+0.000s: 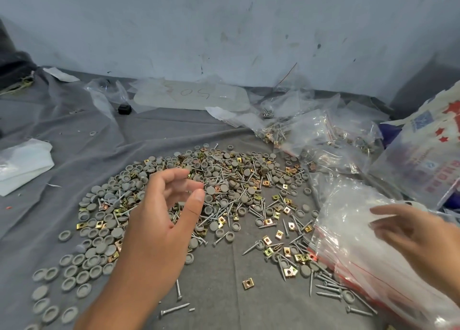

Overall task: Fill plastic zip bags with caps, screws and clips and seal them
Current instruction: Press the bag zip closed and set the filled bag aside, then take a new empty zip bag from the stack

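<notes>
Head view: left hand loosely curled (holding nothing) above caps; right hand spread on zip bags.

Grey caps, screws, brass clips heaped on cloth; empty zip bags stacked at right

— What sort of place is this?

— A small packing workshop, hand work by the look of it. The bench is draped in a creased grey cloth and heaped with loose hardware: grey caps, screws and brass-coloured clips, all mixed in one pile.

— Anything besides the parts?

— Clear zip bags with red seal strips are stacked at the right, and filled bags lie behind them. A plastic sheet with a number scrawled on it sits at the back, against a scuffed, stained pale wall.
</notes>
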`<action>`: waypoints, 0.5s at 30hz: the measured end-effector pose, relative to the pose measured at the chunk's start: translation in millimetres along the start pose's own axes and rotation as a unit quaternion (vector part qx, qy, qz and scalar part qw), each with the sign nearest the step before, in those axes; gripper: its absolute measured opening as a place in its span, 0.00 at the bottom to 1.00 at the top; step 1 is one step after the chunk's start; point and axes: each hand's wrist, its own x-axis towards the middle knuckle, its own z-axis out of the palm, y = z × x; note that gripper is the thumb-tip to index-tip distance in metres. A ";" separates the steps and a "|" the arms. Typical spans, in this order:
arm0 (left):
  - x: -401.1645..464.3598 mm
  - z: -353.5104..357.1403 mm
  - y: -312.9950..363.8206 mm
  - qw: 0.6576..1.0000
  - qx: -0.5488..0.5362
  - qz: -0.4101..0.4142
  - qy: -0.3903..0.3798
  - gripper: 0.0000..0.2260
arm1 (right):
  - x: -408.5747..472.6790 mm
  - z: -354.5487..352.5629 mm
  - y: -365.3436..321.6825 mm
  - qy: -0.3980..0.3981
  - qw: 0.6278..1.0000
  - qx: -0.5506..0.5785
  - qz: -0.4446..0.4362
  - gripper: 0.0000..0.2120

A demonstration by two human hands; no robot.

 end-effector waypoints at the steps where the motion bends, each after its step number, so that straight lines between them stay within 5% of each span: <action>1: -0.9 1.8 0.3 1.000 0.000 0.004 -0.002 0.16 | 0.3 -5.5 -6.8 0.028 0.999 0.033 -0.007 0.22; 3: -3.5 6.1 -0.2 1.000 -0.005 0.009 -0.015 0.15 | 0.3 -16.8 -32.6 0.056 0.988 0.138 -0.027 0.19; 5: -6.4 10.8 -2.4 0.999 -0.009 0.006 -0.044 0.15 | -3.4 -23.0 -71.1 -0.007 0.947 0.319 -0.047 0.27; 8: -8.1 17.9 -4.1 0.988 -0.053 -0.015 -0.146 0.27 | -6.0 -5.9 -128.5 -0.213 0.827 0.516 -0.071 0.24; 11: -4.6 21.1 -2.0 0.947 -0.216 -0.077 -0.224 0.32 | -5.0 21.5 -170.7 -0.311 0.722 0.618 -0.004 0.17; 15: 10.2 13.5 -8.1 0.951 -0.271 -0.119 -0.087 0.19 | -7.5 57.5 -182.4 -0.338 0.688 0.639 0.066 0.26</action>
